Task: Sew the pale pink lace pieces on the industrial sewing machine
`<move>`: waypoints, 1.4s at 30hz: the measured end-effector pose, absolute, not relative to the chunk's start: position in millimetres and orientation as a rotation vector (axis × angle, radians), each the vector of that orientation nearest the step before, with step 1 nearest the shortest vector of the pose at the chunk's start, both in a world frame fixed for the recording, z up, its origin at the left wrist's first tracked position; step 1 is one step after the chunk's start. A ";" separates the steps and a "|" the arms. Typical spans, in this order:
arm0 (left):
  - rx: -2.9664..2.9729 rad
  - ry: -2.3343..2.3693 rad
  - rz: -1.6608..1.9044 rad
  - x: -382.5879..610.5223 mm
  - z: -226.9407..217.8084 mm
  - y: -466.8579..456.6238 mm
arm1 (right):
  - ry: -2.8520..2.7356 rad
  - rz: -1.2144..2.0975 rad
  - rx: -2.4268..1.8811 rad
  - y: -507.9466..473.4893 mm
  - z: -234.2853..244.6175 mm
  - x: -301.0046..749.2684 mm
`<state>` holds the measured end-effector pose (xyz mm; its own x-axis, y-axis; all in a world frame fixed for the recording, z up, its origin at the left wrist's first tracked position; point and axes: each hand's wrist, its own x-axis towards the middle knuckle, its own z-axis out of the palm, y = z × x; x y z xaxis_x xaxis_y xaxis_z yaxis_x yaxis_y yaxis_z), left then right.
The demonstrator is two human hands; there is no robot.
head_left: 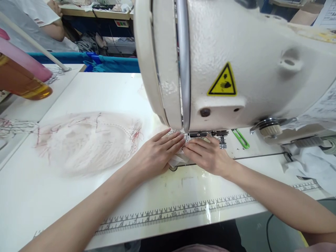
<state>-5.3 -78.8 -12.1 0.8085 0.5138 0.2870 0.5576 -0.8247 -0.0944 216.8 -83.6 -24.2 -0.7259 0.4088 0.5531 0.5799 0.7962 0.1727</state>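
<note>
Your left hand (pixel 159 150): flat | right hand (pixel 207 155): half-curled, grip unclear | sheer fabric (pixel 179 160) underneath, likely pressed to stay smooth

My worktop (pixel 110 91): white, black ruler markings (pixel 183 211). My workpiece (pixel 179 160): whitish. Sheer fabric (pixel 86 147) on my left: pale pinkish white, red and dark threads (pixel 135 136). Sewing machine (pixel 252 31): off-white; warning triangle (pixel 223 82) yellow, black-edged. Small tool (pixel 240 139): bright green.

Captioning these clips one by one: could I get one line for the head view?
Left hand and right hand on pale fabric at a sewing machine, sheer cloth lying to the left.
</note>
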 end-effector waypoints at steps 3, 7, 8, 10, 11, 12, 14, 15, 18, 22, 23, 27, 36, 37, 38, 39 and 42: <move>-2.806 -0.864 -0.383 -4.0 -12.8 -79.3 | -2.465 -0.460 -0.736 -83.6 -24.5 216.2; -2.774 -0.914 -0.377 -2.0 -13.8 -81.1 | -2.466 -0.437 -0.732 -83.0 -24.9 216.4; -2.762 -0.922 -0.373 -1.3 -14.2 -81.8 | -2.467 -0.432 -0.726 -82.8 -24.8 216.8; -2.737 -0.928 -0.368 0.2 -14.7 -83.3 | -2.467 -0.428 -0.721 -82.6 -24.3 217.9; -2.726 -0.930 -0.364 1.0 -15.0 -84.2 | -2.473 -0.424 -0.722 -82.5 -24.2 218.6; -2.716 -0.933 -0.358 1.9 -15.1 -85.1 | -2.482 -0.413 -0.726 -82.5 -24.2 219.3; -2.699 -0.950 -0.341 3.6 -15.2 -86.9 | -2.510 -0.376 -0.741 -82.4 -24.8 220.6; -2.693 -0.961 -0.332 4.4 -15.1 -87.7 | -2.522 -0.355 -0.751 -82.2 -25.3 221.3; -2.674 -0.995 -0.321 6.9 -14.2 -90.1 | -2.542 -0.294 -0.779 -81.1 -27.2 223.6; -2.684 -1.014 -0.319 10.0 -11.8 -93.2 | -2.561 -0.312 -0.817 -80.7 -26.6 226.4; -2.687 -1.018 -0.311 10.6 -11.3 -94.0 | -2.559 -0.339 -0.835 -81.3 -25.7 226.7; -2.665 -1.038 -0.302 11.8 -11.1 -97.1 | -2.517 -0.460 -0.928 -84.3 -22.0 226.7; -2.656 -1.056 -0.264 11.9 -10.0 -99.9 | -2.432 -0.656 -0.910 -81.1 -17.1 229.2; -2.662 -1.061 -0.259 12.0 -10.2 -99.6 | -2.420 -0.657 -0.926 -81.2 -15.5 228.8; -2.666 -1.063 -0.266 12.0 -10.4 -99.3 | -2.413 -0.661 -0.919 -81.2 -13.9 228.4; -2.669 -1.066 -0.276 12.1 -10.7 -98.8 | -2.409 -0.663 -0.911 -81.0 -12.5 228.0; -2.663 -1.083 -0.307 12.3 -11.6 -97.0 | -2.423 -0.652 -0.897 -79.1 -10.0 227.8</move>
<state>12.3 -97.0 -11.6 0.7016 0.6530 0.2851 0.7055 -0.6926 -0.1499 227.8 -79.1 -10.0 -0.6743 0.4656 0.5732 0.6905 0.6727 0.2658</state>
